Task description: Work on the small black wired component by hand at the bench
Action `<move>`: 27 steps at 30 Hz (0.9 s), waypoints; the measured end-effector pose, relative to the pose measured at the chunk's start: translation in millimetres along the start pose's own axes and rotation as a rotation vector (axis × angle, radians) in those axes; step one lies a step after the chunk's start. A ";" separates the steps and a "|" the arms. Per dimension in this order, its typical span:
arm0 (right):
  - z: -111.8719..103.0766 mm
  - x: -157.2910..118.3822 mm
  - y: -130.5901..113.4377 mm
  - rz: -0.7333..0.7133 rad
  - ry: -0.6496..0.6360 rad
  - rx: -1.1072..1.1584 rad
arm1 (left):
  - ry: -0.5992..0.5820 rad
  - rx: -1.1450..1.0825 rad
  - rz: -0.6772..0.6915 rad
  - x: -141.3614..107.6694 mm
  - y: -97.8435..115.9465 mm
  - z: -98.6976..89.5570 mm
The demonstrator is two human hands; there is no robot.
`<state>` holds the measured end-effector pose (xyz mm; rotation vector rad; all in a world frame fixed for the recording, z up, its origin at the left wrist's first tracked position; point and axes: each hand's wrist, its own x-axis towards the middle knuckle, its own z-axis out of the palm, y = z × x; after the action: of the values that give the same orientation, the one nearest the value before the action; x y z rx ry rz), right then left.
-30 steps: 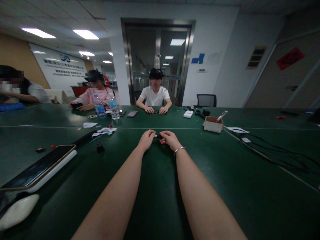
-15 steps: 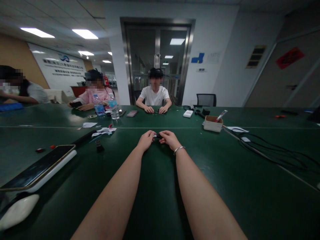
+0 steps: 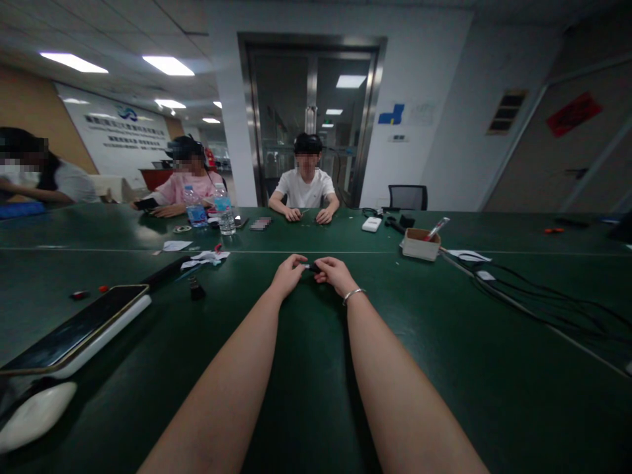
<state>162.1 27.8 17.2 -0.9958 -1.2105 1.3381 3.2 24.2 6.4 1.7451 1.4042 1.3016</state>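
Over the middle of the green table (image 3: 316,368), my right hand (image 3: 336,275) pinches a small dark object (image 3: 313,267) with a light tip at its left end. My left hand (image 3: 288,275) is at that light tip, its index finger raised a little above the thumb. Whether the left fingertips touch the tip is too small to tell. A silver bracelet (image 3: 354,295) sits on my right wrist.
Left are a phone (image 3: 79,329) on a white block, a white rounded object (image 3: 37,416), a small black object (image 3: 196,288) and papers (image 3: 205,259). Right are a box (image 3: 421,245) and black cables (image 3: 548,296). A person (image 3: 306,181) sits opposite.
My left index finger has lifted and spread slightly from the thumb, and more of the object's light tip shows. My right hand has hardly moved. The person opposite has moved their hands slightly.
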 end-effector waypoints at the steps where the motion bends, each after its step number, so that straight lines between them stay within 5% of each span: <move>1: 0.1 0.2 0.2 -0.001 0.000 0.001 | 0.004 -0.002 0.004 -0.4 0.5 -0.2; 27: 0.0 2.7 1.9 0.000 0.007 0.011 | -0.031 -0.120 0.010 2.5 -4.9 3.0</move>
<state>161.5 30.5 15.4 -0.9916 -1.1965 1.3393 4.0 28.5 1.9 1.6871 1.2747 1.3309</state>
